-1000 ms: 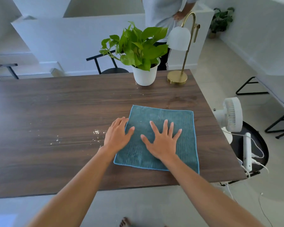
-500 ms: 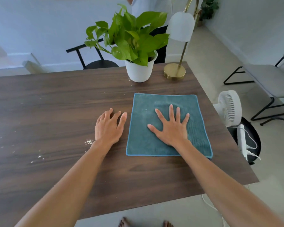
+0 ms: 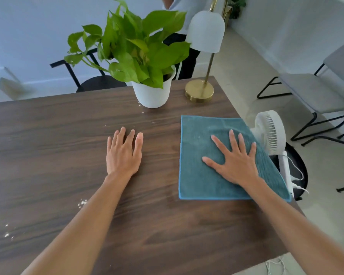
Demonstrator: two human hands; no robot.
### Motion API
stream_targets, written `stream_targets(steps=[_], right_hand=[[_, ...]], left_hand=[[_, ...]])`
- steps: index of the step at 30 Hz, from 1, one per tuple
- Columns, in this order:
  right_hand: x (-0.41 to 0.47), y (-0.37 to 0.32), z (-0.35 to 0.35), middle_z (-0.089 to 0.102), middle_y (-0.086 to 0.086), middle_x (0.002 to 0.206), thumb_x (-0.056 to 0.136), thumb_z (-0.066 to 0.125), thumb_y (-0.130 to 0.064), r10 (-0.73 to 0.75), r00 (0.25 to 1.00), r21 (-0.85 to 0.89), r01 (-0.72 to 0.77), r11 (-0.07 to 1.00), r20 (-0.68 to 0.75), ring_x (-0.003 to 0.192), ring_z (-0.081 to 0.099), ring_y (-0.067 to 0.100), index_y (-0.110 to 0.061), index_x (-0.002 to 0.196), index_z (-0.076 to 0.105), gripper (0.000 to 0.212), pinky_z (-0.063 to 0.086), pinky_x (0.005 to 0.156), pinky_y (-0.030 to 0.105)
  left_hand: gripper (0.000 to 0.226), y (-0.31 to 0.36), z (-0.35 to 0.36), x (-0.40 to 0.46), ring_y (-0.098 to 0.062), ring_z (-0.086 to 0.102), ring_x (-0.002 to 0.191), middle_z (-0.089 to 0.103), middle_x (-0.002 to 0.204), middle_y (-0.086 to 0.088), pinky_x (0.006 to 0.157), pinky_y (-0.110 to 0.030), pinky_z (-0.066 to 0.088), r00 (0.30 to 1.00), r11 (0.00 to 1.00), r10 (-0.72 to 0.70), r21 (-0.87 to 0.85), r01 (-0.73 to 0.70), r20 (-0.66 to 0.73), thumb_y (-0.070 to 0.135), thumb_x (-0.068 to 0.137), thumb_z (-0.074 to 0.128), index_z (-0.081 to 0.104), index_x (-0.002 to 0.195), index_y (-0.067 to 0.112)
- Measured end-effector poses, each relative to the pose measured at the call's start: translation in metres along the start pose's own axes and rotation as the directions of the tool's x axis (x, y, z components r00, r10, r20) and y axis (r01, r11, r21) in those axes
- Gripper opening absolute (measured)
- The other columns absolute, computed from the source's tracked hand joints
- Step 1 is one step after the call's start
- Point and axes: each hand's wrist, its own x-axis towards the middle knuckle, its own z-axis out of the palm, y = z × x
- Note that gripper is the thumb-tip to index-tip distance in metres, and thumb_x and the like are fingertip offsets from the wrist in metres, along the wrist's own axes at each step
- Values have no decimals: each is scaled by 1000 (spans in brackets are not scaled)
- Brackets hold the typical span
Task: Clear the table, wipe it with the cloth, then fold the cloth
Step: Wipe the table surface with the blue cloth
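Note:
A teal cloth (image 3: 199, 175) lies flat at the right edge of the dark wooden table (image 3: 58, 145), its right side hanging slightly over the edge. My right hand (image 3: 234, 161) presses flat on the cloth with fingers spread. My left hand (image 3: 123, 153) rests flat on the bare wood to the left of the cloth, not touching it. White crumbs (image 3: 81, 202) are scattered on the table near my left forearm and further left.
A potted green plant in a white pot (image 3: 151, 92) and a brass lamp (image 3: 200, 90) stand at the table's far edge. A white fan (image 3: 270, 132) sits on a black stool just off the right edge. Chairs stand behind and right. A person stands beyond the table.
My right hand has slid the cloth rightward to the table's edge. My left hand came off the cloth and now lies on the wood.

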Motion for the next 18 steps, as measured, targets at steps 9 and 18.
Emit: stream_targets(steps=[9, 18], right_hand=[[30, -116, 3, -15, 10, 170, 72, 2, -100, -250, 967, 62, 248, 967, 38, 155, -16, 36, -56, 155, -1, 94, -14, 114, 70], [15, 22, -3, -8, 0, 171, 67, 9, -105, -45, 999, 23, 45, 999, -28, 157, -8, 27, -65, 150, -4, 93, -4, 122, 63]], left_hand=[[88, -3, 4, 5, -21, 24, 147, 37, 156, -6, 122, -36, 10, 996, 988, -40, -151, 28, -75, 66, 91, 1, 48, 143, 13], [91, 0, 4, 5, -24, 14, 150, 23, 162, -5, 123, -42, 5, 992, 994, -107, -5, 107, -67, 73, 90, -4, 37, 150, 17]])
